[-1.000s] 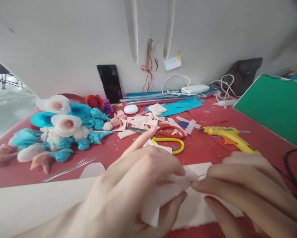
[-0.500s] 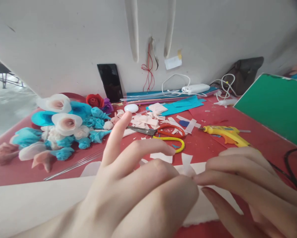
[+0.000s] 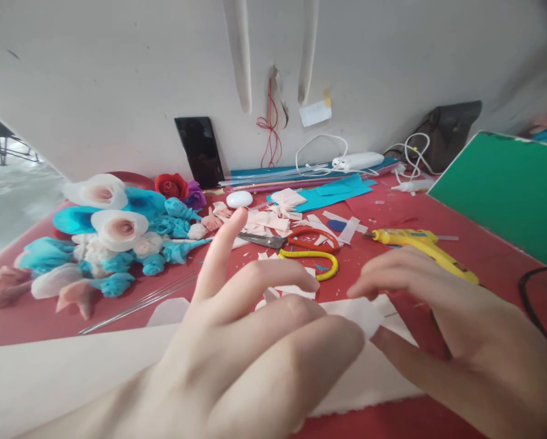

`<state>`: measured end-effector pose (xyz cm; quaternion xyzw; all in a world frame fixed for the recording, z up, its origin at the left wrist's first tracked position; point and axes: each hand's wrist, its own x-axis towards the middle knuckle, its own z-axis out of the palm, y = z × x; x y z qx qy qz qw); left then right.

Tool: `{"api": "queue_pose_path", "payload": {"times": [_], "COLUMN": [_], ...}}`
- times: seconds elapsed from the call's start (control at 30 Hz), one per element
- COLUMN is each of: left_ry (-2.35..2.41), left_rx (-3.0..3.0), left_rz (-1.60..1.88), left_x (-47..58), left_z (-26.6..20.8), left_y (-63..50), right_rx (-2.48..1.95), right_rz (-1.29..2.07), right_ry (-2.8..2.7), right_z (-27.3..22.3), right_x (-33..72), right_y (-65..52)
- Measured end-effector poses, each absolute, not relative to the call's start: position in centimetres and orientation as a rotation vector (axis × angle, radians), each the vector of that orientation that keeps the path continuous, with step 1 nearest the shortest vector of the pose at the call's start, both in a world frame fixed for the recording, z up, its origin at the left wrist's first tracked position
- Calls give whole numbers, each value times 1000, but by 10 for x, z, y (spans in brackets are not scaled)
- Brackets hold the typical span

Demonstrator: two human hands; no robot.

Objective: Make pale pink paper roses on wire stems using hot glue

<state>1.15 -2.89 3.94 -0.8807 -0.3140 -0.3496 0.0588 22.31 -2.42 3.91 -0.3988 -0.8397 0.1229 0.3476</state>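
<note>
My left hand (image 3: 273, 341) is closed in a pinch around a small white paper piece (image 3: 360, 314), its little finger raised. The pinching fingertips are mostly hidden behind the knuckles. At the right edge of that paper piece is my right hand (image 3: 442, 329), its thumb and fingers apart. The thumb tip meets or nearly meets the paper's edge, and the index fingertip hovers above it. Beneath both hands lies a long white paper strip (image 3: 72, 372). Just beyond my left fingers are scissors (image 3: 307, 256) with red and yellow handles.
Paper flowers (image 3: 120, 228) crowd the left of the red table (image 3: 405, 210). A yellow glue gun (image 3: 424, 244) lies right, before a green board (image 3: 506, 195). Pale scraps (image 3: 268, 221), blue paper (image 3: 332, 192) and clear sticks (image 3: 140, 302) lie around. A phone (image 3: 200, 152) leans on the wall.
My right hand has spread its thumb and fingers apart from a closer pinch at the paper piece. The paper shows wider and flatter now. My left hand keeps its hold.
</note>
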Motion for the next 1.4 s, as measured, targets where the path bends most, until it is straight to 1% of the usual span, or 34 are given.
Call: {"api": "queue_pose_path", "payload": {"times": [0.17, 0.27, 0.4, 0.57, 0.77, 0.93, 1.07, 1.27, 1.4], "left_ry": [-973, -992, -1035, -1099, -1203, -1209, -1221, -1222, -1295], "left_rx": [-2796, -2889, -2932, -2994, -2981, -3011, -3018, -3079, -3098], "left_rz": [-1076, -1048, -1032, -1147, -1256, -1260, -1258, -1242, -1255], "left_x": [12, 12, 12, 12, 14, 15, 14, 14, 13], "left_z": [42, 43, 45, 44, 44, 47, 48, 48, 43], "left_y": [-28, -27, -25, -24, -23, -23, -23, -22, -24], "right_rx": [-1059, -1050, -1135, -1163, -1125, -1088, -1062, -995, -988], "right_rz": [776, 965, 1060, 1098, 1038, 978, 851, 571, 571], "right_ry": [-2050, -1970, -1903, -1899, -1956, -1968, -1994, -2106, -2145], "right_z": [40, 38, 37, 40, 39, 36, 39, 45, 45], "right_x": [220, 218, 221, 223, 224, 224, 220, 218, 216], "right_y": [-21, -21, -20, -23, -24, -26, -26, -27, -28]}}
